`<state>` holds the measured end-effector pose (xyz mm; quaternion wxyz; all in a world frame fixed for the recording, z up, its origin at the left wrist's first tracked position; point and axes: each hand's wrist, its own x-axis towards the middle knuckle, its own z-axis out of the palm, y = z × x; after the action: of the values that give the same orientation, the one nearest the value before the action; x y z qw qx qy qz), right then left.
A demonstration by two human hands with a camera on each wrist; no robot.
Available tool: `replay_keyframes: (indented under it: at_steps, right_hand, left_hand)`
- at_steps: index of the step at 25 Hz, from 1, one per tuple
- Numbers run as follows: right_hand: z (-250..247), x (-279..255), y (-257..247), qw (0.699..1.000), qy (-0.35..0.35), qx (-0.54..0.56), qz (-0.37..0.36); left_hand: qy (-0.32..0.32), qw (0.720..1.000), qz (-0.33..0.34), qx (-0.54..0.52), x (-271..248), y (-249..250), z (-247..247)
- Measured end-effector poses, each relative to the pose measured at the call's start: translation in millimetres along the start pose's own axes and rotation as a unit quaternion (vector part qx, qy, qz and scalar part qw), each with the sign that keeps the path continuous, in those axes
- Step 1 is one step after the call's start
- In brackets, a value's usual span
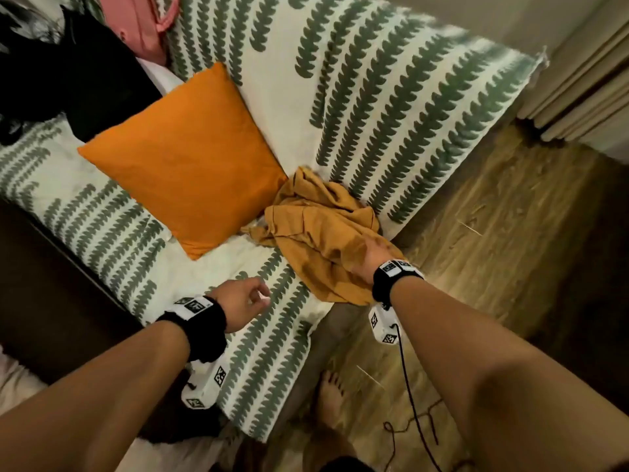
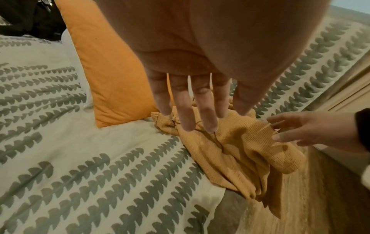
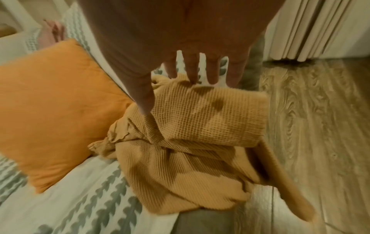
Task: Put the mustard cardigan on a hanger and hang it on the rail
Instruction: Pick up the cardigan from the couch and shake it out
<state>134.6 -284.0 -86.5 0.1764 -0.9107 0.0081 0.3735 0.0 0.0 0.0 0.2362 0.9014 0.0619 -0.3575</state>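
Cardigan lies crumpled at the bed corner, part hanging over the edge toward the floor. Nearest, the left hand hovers with fingers straight and holding nothing. The right hand, fingers spread, reaches over the knit (contact unclear). Best to find the collar, then lift it clear. Beyond sits the cushion; no hanger or rail visible.

1. mustard cardigan: waffle-knit, crumpled in a heap, not spread out.
2. it lies at the bed's corner, one part hanging over the edge.
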Motion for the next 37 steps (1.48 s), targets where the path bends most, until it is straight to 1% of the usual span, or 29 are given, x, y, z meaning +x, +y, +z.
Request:
replay_keyframes:
  at_steps: [3, 6, 7, 9, 11, 14, 16, 17, 18, 19, 20, 21, 22, 23, 24, 25, 26, 27, 28, 30, 32, 33, 34, 35, 36, 37]
  right_hand:
    - [-0.5, 31.6, -8.6, 1.000, 0.000, -0.024, 0.019]
    - [19.3, 60.7, -8.7, 0.999, -0.015, 0.017, 0.028]
    - [28.6, 60.6, -6.9, 0.999, -0.027, 0.030, 0.024]
    - [52.2, 50.9, -5.1, 0.997, -0.072, 0.041, -0.004]
    - [69.4, 20.6, -8.6, 0.992, -0.097, 0.066, -0.043]
    - [77.9, -41.7, -13.5, 0.984, -0.080, 0.133, -0.083]
    - [71.0, -91.6, -18.8, 0.976, -0.073, 0.171, -0.110]
    - [65.3, -114.4, -21.4, 0.973, -0.072, 0.172, -0.139]
    - [59.8, -135.7, -24.4, 0.969, -0.072, 0.164, -0.173]
    - [55.1, -153.9, -27.5, 0.963, -0.071, 0.154, -0.209]
    - [52.1, -174.5, -30.3, 0.955, -0.067, 0.145, -0.249]
    - [51.8, -195.3, -32.7, 0.945, -0.062, 0.136, -0.290]
    - [53.2, -216.2, -35.2, 0.935, -0.053, 0.124, -0.329]
    - [56.3, -237.3, -37.9, 0.928, -0.046, 0.104, -0.355]
    - [62.2, -258.8, -40.5, 0.924, -0.034, 0.084, -0.370]
    - [70.4, -279.4, -43.5, 0.922, -0.018, 0.069, -0.380]
    - [79.8, -300.1, -47.6, 0.922, -0.008, 0.069, -0.381]
    - [89.5, -316.7, -51.2, 0.922, -0.006, 0.080, -0.378]
    - [100.4, -336.5, -55.7, 0.925, -0.009, 0.090, -0.368]
    - [114.2, -374.7, -64.8, 0.929, -0.020, 0.121, -0.350]
    - [114.6, -403.0, -68.4, 0.936, -0.025, 0.150, -0.318]
    - [107.0, -413.8, -70.3, 0.943, 0.000, 0.169, -0.288]
    - [94.9, -423.0, -73.6, 0.943, 0.051, 0.200, -0.260]
    - [81.2, -425.3, -74.5, 0.936, 0.124, 0.228, -0.240]
    - [65.8, -432.6, -78.8, 0.917, 0.221, 0.245, -0.224]
    - [50.0, -437.3, -81.4, 0.894, 0.317, 0.240, -0.206]
  left_hand:
    - [-0.013, 1.000, -0.017, 0.013, 15.7, -10.7, 9.1]
    - [-0.022, 0.999, -0.035, 0.010, 22.9, -28.3, 22.2]
    - [-0.023, 0.999, -0.040, 0.011, 23.1, -32.1, 25.2]
    - [-0.030, 0.998, -0.046, 0.009, 21.1, -33.1, 28.4]
    - [-0.030, 0.998, -0.051, 0.002, 17.8, -29.1, 29.1]
    - [-0.023, 0.997, -0.071, -0.028, 11.2, -17.7, 25.6]
    - [-0.010, 0.991, -0.107, -0.083, 2.3, -6.9, 23.8]
    - [-0.012, 0.982, -0.129, -0.137, -3.8, 1.3, 22.1]
    - [-0.017, 0.966, -0.148, -0.210, -9.0, 10.2, 21.3]
    - [-0.027, 0.944, -0.166, -0.284, -10.8, 17.7, 20.8]
    - [-0.031, 0.924, -0.167, -0.343, -13.6, 25.2, 19.0]
    - [-0.030, 0.906, -0.170, -0.388, -15.2, 30.0, 17.3]
    - [-0.024, 0.893, -0.170, -0.415, -17.6, 34.0, 16.7]
    - [-0.019, 0.897, -0.167, -0.409, -20.9, 37.0, 17.3]
    - [-0.020, 0.911, -0.151, -0.384, -31.2, 42.9, 15.9]
    - [-0.024, 0.931, -0.124, -0.343, -42.9, 48.5, 14.6]
    - [-0.014, 0.950, -0.082, -0.301, -53.8, 52.4, 14.4]
    - [-0.009, 0.958, -0.037, -0.284, -65.3, 57.3, 12.1]
    - [-0.004, 0.958, 0.017, -0.286, -80.2, 59.4, 8.7]
    - [0.019, 0.948, 0.113, -0.298, -114.8, 61.1, -5.9]
    - [0.050, 0.946, 0.210, -0.243, -155.4, 61.6, -33.6]
    - [0.060, 0.946, 0.251, -0.198, -175.2, 62.1, -49.7]
    - [0.065, 0.942, 0.292, -0.154, -197.0, 66.3, -68.5]
    - [0.074, 0.933, 0.331, -0.123, -215.0, 73.0, -86.5]
    - [0.080, 0.919, 0.372, -0.102, -240.8, 82.6, -106.9]
    - [0.089, 0.904, 0.409, -0.083, -264.4, 92.1, -126.4]
